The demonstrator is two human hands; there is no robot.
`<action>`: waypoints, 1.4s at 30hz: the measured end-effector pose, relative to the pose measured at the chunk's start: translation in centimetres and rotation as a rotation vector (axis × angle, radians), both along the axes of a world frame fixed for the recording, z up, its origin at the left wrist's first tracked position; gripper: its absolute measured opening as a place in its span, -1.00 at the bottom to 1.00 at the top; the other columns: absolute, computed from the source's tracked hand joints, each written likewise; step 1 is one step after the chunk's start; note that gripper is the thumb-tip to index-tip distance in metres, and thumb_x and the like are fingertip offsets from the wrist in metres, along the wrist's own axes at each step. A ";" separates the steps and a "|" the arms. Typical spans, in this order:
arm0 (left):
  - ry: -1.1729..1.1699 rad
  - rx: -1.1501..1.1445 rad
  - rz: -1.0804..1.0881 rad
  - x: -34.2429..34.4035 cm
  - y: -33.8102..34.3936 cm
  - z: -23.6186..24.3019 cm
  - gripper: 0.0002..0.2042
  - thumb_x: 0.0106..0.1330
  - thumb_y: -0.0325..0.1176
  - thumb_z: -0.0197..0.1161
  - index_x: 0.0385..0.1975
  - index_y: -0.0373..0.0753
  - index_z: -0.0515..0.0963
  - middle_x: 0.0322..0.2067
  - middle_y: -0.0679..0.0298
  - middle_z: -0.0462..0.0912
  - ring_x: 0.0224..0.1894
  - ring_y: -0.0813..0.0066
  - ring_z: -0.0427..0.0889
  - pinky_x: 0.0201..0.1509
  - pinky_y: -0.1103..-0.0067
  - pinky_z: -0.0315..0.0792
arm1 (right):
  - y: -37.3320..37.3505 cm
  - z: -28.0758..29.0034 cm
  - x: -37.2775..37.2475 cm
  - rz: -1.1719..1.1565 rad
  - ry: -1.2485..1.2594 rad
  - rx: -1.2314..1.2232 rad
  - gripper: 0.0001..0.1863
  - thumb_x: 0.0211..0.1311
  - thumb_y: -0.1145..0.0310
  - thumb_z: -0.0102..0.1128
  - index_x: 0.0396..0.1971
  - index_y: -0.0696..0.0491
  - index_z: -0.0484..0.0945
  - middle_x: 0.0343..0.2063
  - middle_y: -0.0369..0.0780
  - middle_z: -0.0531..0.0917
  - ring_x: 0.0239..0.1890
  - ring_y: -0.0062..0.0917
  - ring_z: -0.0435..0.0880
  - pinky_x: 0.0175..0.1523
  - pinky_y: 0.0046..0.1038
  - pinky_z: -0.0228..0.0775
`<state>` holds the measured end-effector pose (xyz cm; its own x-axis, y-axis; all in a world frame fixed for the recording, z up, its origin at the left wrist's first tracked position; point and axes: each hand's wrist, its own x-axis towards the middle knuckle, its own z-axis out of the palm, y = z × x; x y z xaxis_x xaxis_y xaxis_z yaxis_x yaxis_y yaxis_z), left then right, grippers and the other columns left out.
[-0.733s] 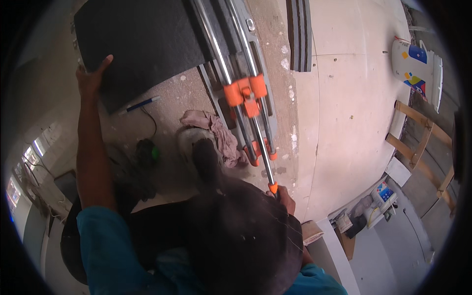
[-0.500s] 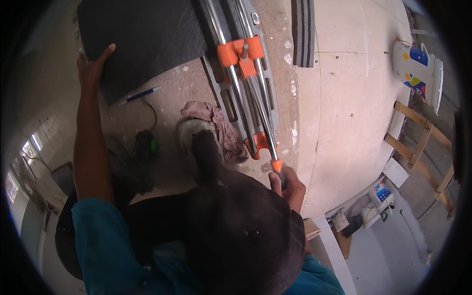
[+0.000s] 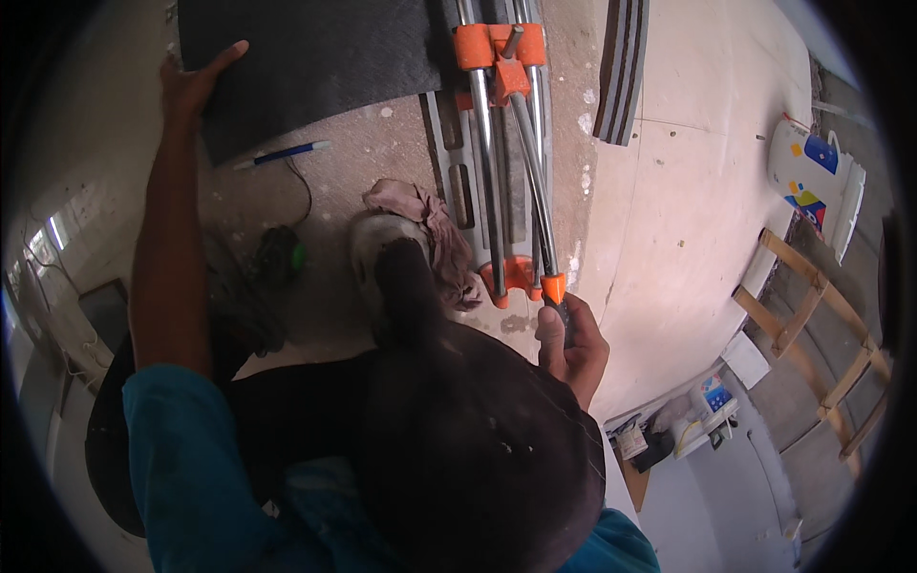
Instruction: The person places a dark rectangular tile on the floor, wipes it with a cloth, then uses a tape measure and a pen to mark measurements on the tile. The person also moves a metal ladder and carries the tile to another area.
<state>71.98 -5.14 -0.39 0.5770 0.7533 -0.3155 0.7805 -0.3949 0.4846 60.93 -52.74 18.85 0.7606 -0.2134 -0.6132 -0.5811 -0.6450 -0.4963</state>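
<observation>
My left hand (image 3: 196, 81) reaches out far to the left and grips the near left edge of a large dark grey tile (image 3: 315, 57), which lies on a manual tile cutter. The cutter's chrome rails (image 3: 482, 172) run away from me, with the orange carriage (image 3: 497, 48) at their far end over the tile. My right hand (image 3: 573, 349) is closed around the long lever handle (image 3: 552, 286), orange at its grip, which slants up to the carriage. A dark cap brim hides the lower middle.
A crumpled pink rag (image 3: 435, 234) and a shoe (image 3: 377, 258) lie beside the cutter's near end. A blue pen (image 3: 282, 153) rests on the dusty floor. Striped tile strips (image 3: 621, 67) lie to the right. A wooden frame (image 3: 812, 315) and a white container (image 3: 812, 172) stand at far right.
The orange carriage has slid away from me along the rails toward the far end, with the lever following it. My left hand has stayed on the tile.
</observation>
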 end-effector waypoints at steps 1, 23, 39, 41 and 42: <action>-0.024 -0.020 -0.037 0.0 0.4 0.0 0.28 -0.36 0.15 0.63 0.34 -0.47 0.05 0.19 -0.15 0.38 0.17 0.07 0.50 0.22 0.32 0.43 | -0.1 0.0 0.0 0.012 0.011 -0.016 -0.63 0.33 0.20 0.21 -0.06 0.21 0.55 -0.55 -0.15 0.61 -0.53 -0.55 0.50 -0.35 -0.47 0.38; -0.096 -0.062 -0.039 -0.1 0.1 -0.5 0.18 -0.33 0.12 0.62 0.34 -0.33 0.15 0.17 -0.05 0.44 0.17 0.09 0.50 0.23 0.30 0.42 | -0.4 -1.5 -0.9 0.075 0.007 -0.046 -0.68 0.34 0.25 0.16 -0.07 0.18 0.53 -0.56 -0.09 0.61 -0.54 -0.44 0.60 -0.36 -0.41 0.39; -0.114 0.018 -0.079 0.4 -1.2 1.1 0.10 -0.25 0.05 0.62 0.34 -0.29 0.18 0.22 0.00 0.40 0.26 0.13 0.40 0.31 0.34 0.29 | -1.0 -3.5 -1.3 0.214 -0.156 0.057 -0.52 0.25 0.53 0.10 0.21 0.08 0.45 -0.18 -0.04 0.70 -0.16 -0.29 0.72 -0.06 -0.37 0.51; -0.124 -0.015 -0.058 0.3 -0.9 0.7 0.10 -0.24 0.06 0.61 0.34 -0.28 0.18 0.23 0.00 0.38 0.28 0.14 0.39 0.31 0.34 0.29 | -0.8 -3.6 -1.0 0.250 -0.155 0.035 -0.54 0.25 0.56 0.08 0.19 0.10 0.46 -0.18 -0.04 0.70 -0.16 -0.29 0.72 -0.06 -0.39 0.51; -0.122 -0.037 -0.051 0.2 -0.8 0.4 0.10 -0.24 0.07 0.61 0.35 -0.28 0.17 0.24 -0.01 0.38 0.28 0.14 0.38 0.31 0.34 0.29 | -0.7 -3.5 -0.6 0.232 -0.161 0.066 -0.55 0.27 0.55 0.07 0.18 0.11 0.47 -0.18 -0.04 0.70 -0.16 -0.29 0.73 -0.06 -0.40 0.50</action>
<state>72.13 -5.94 -0.04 0.6499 0.7114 -0.2675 0.6943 -0.4126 0.5897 60.37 -53.42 15.30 0.8732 0.0137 -0.4871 -0.3321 -0.7147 -0.6155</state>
